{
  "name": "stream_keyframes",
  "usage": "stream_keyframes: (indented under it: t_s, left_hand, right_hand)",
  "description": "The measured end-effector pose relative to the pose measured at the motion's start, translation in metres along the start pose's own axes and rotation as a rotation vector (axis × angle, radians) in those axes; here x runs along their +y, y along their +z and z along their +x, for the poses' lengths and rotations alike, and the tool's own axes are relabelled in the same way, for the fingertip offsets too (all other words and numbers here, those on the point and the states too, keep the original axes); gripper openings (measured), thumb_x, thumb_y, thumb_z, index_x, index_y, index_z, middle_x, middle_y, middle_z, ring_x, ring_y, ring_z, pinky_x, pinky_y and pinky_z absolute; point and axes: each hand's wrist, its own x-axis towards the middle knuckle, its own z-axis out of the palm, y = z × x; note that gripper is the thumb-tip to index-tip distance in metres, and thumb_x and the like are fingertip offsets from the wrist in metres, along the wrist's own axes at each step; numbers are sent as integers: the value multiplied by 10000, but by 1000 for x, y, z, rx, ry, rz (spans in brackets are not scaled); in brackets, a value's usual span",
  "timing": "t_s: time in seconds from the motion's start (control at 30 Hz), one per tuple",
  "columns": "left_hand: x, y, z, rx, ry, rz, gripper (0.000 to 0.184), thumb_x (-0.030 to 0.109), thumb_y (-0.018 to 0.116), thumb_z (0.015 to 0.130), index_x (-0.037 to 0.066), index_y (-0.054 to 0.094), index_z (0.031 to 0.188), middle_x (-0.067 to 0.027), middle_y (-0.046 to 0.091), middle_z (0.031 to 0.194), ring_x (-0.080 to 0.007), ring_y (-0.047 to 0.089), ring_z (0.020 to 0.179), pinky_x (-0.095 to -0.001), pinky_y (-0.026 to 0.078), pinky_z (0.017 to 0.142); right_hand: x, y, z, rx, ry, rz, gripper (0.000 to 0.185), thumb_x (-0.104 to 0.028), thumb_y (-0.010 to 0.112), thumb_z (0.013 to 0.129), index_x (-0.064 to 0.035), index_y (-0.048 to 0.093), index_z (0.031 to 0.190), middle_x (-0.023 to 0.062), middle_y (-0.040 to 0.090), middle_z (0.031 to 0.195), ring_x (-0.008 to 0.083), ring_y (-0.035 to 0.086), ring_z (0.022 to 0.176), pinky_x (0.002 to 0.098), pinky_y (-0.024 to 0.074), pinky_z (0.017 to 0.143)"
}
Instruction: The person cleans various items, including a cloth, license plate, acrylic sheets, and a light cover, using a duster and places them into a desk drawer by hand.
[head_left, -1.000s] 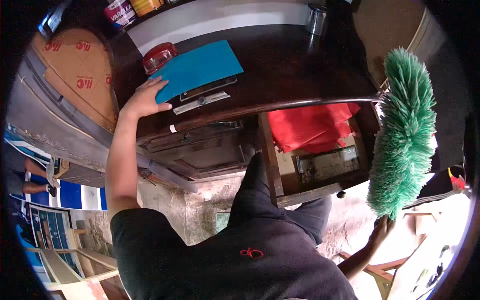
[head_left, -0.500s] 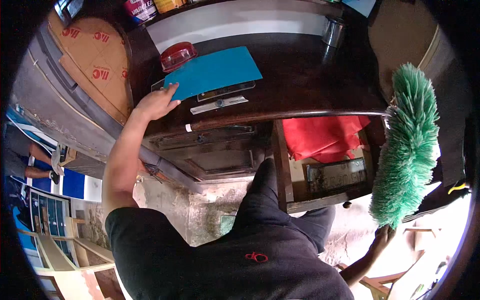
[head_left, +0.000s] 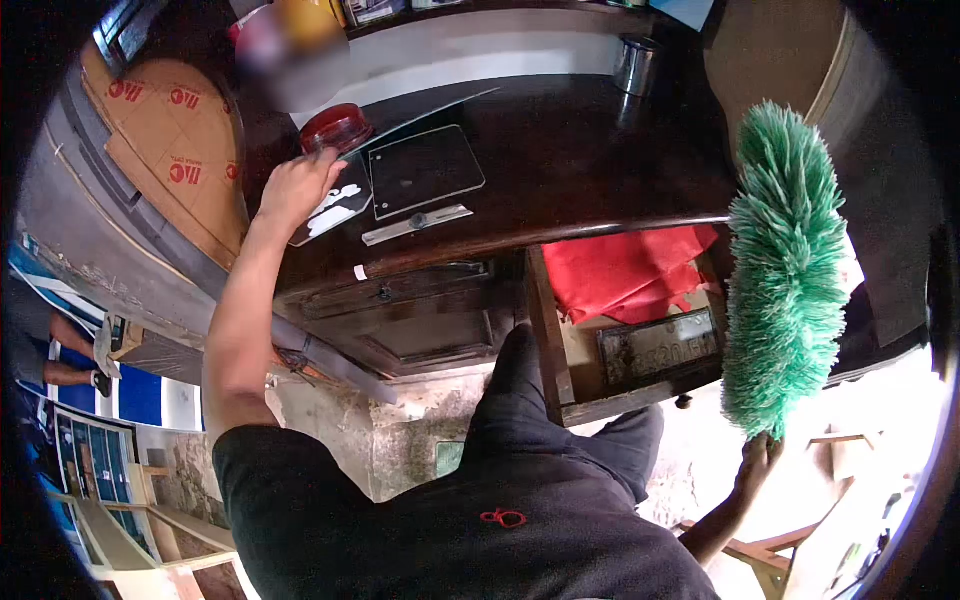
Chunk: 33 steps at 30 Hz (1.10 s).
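Evidently, your left hand [head_left: 300, 185] pinched the thin sheet [head_left: 425, 119] by its near end, nearly edge-on to view, beyond the dark panel [head_left: 425, 172] on the desk [head_left: 600, 150]; your right hand [head_left: 757, 465] gripped the green duster [head_left: 785, 270] at its base; the step seemed to be holding the sheet up, the next move calling for a steady pinch
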Motion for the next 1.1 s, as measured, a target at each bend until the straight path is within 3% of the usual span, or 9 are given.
stream_keyframes:
  t_s: [0.5,0.63,0.73,0.77,0.8,0.83,0.87,0.93,1.1]
  left_hand:
    - [31,-82,69,-3,-30,-175,265,249,536,886,-15,558,869,-220,611,858,-408,573,794,-454,469,650]
    - [60,-100,74,106,-36,-384,307,259,550,889,-46,541,858,-245,606,886,-331,631,825,-385,480,675]
    - [86,-98,76,109,-173,-658,292,243,554,875,-48,559,853,-235,620,912,-351,625,845,-377,480,685]
    - [98,-96,75,58,-293,-847,274,237,550,884,-36,574,875,-155,635,845,-253,632,779,-333,475,616]
    - [110,-96,72,2,-414,-1031,258,231,546,892,-24,589,896,-75,649,778,-156,638,713,-288,471,546]
    - [130,-97,70,-27,-566,-1261,204,221,537,900,35,607,946,-8,610,781,-119,597,647,-250,452,496]
    - [138,-89,63,-98,-638,-1506,202,214,528,902,42,597,983,-18,615,813,-124,602,656,-251,468,493]
    - [154,-62,54,-191,-710,-1884,251,193,497,910,28,543,1094,-34,619,865,-148,625,697,-263,521,482]
    - [197,-53,32,-400,-699,-2067,173,227,526,891,128,565,1028,26,571,846,-116,589,708,-340,537,574]
  right_hand:
    - [-6,0,13,-317,-29,-99,33,-53,465,833,-46,496,828,-72,399,652,31,330,565,220,249,485]
    - [9,-12,28,-359,72,-110,506,-35,493,862,30,305,1328,100,547,1062,152,521,880,274,427,767]
    - [33,-11,38,-384,-291,-245,454,-22,529,855,53,365,1272,169,528,1155,224,524,1049,337,420,889]
    - [15,1,29,-373,-184,-85,397,-23,541,845,60,422,1215,187,504,1163,251,528,1033,347,420,885]
    - [15,0,32,-430,-509,-474,372,-27,566,822,69,456,1164,194,494,1135,283,532,1010,355,420,877]
    - [5,6,33,-475,-484,-491,393,-27,589,780,59,472,1145,194,480,1110,294,521,1005,365,421,864]
    - [-16,25,22,-463,-840,-395,419,8,588,703,51,499,1110,220,539,1020,318,570,924,356,445,794]
    - [-101,55,-8,-704,-363,-566,396,-6,520,704,15,530,1100,205,495,1106,334,487,996,405,390,890]
    - [-102,68,25,-646,-774,-758,459,55,472,610,23,538,1063,241,543,658,427,551,641,407,446,557]
